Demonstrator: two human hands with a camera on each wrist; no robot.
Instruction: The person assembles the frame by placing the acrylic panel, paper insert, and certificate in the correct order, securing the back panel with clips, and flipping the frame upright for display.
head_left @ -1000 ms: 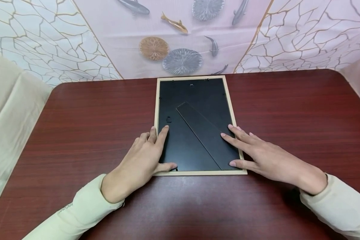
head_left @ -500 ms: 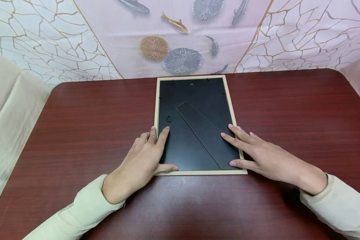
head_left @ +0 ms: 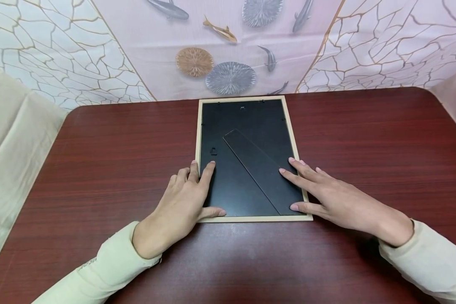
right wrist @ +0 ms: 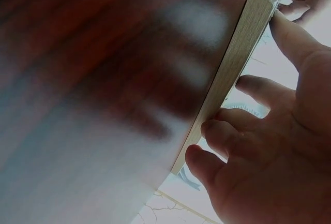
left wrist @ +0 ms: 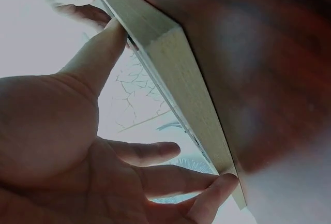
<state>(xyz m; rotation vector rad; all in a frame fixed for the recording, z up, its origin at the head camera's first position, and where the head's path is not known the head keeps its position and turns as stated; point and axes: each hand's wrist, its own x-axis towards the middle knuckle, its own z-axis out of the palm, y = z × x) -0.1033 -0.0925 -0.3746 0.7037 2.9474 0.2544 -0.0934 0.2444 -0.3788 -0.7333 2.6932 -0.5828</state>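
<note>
A picture frame [head_left: 247, 219] with a pale wood rim lies face down on the dark red table, its black backing board [head_left: 239, 185] upward. A flat stand leg [head_left: 256, 171] runs diagonally across the board. My left hand [head_left: 175, 209] rests on the lower left corner, thumb and index fingertip on the backing, other fingers along the side edge. At the lower right side, my right hand [head_left: 340, 202] touches the board and rim with spread fingers. Both wrist views show fingertips against the wooden side edge [left wrist: 194, 97]. The frame's front is hidden.
The frame's far end lies near the back edge of the table [head_left: 118, 139]. Behind hangs a patterned cloth [head_left: 228, 46] with fish and round motifs. Pale fabric [head_left: 11, 139] borders the left side. Small metal hangers [head_left: 213, 151] sit on the backing.
My left hand has shifted slightly, its index fingertip sliding a little toward me and its thumb now covering a small dark piece at the lower edge. The right hand and frame look still.
</note>
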